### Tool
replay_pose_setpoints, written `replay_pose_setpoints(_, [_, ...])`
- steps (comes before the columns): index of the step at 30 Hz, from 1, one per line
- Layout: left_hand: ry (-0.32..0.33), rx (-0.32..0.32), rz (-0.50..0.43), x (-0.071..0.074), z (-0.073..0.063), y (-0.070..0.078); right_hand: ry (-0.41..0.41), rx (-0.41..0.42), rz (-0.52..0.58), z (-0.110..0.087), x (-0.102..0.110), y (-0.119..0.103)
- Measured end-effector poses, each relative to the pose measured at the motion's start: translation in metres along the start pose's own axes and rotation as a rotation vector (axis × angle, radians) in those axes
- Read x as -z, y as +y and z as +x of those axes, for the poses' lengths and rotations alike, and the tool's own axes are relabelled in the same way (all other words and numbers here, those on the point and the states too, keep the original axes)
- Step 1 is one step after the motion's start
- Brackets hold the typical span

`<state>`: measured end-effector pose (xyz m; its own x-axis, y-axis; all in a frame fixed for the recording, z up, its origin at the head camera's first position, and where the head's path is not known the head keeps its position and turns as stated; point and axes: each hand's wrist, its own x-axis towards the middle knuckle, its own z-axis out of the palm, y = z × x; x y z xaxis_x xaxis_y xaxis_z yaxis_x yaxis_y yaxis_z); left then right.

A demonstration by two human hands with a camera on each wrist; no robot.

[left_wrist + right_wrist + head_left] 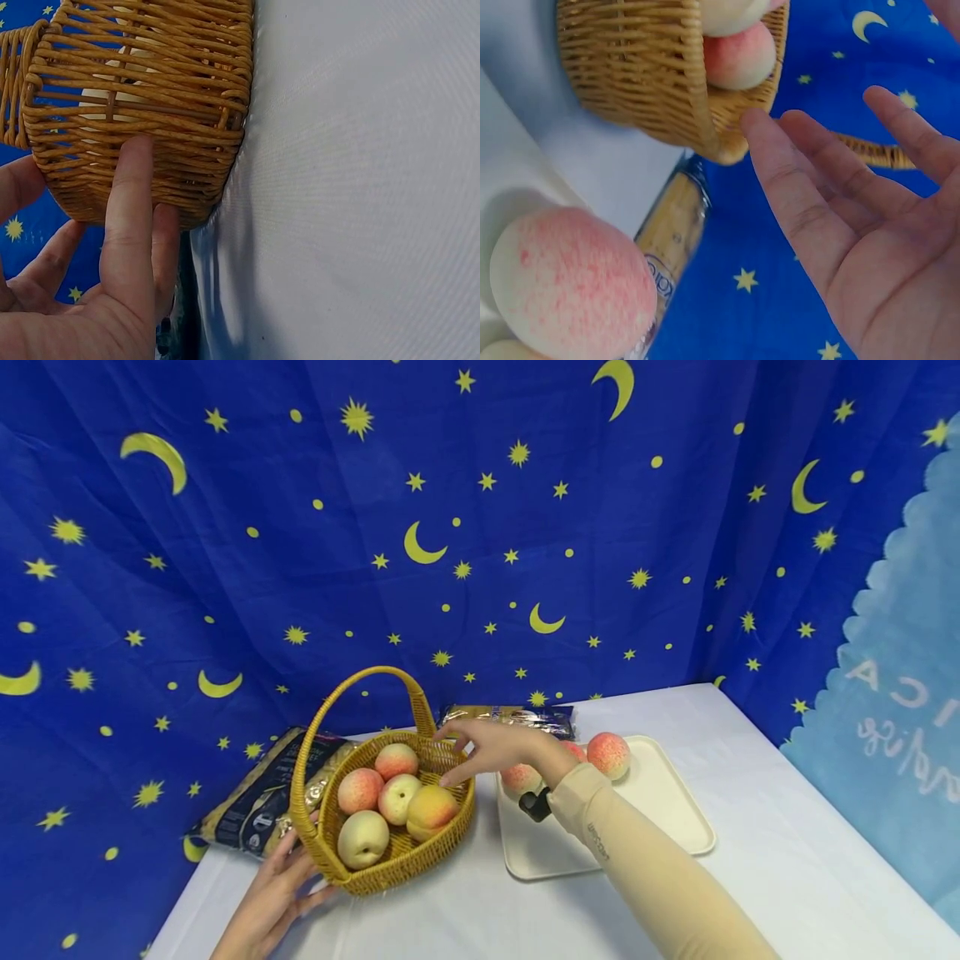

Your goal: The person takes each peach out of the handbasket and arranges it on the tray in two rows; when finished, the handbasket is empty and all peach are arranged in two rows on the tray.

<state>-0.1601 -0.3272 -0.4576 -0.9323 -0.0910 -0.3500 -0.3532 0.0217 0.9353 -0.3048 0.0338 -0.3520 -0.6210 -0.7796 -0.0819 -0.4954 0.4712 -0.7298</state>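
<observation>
1. Nearest the head camera is the right forearm in a tan sleeve (645,868), running up from the lower edge toward the wicker basket (390,868).
2. The right hand (491,750) hovers just over the basket's near-right rim, fingers spread and relaxed, palm empty; it grasps nothing.
3. Directly below its fingertips lies the orange-tinted peach (429,810), the closest fruit to that hand; whether a finger touches it cannot be told.
4. The left hand (273,902) rests against the basket's outer wall on the opposite side, straight fingers (129,217) pressed to the weave, not curled around it.
5. Four more peaches sit deeper in the basket, between the two hands; the arched handle (360,685) rises beyond them.
6. Behind the right wrist, a cream tray (675,827) holds further peaches, one (608,754) in plain view.
7. Farther out lie snack packets (262,802) beside the basket, a white table (787,877), and a starry blue backdrop (480,527).
</observation>
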Motion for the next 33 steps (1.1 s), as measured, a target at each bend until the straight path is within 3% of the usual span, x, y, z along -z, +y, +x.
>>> replay_pose_setpoints(23, [0.013,-0.004,0.006,0.001,-0.002,0.001,-0.178,-0.117,-0.129,0.043,-0.033,-0.019])
replay_pose_setpoints(29, [0.011,0.001,0.005,0.001,-0.002,0.001,-0.236,-0.244,-0.1,0.051,-0.034,-0.027])
replay_pose_setpoints(33, [0.013,0.002,0.003,0.0,-0.002,0.001,-0.228,-0.341,-0.061,0.056,-0.037,-0.031])
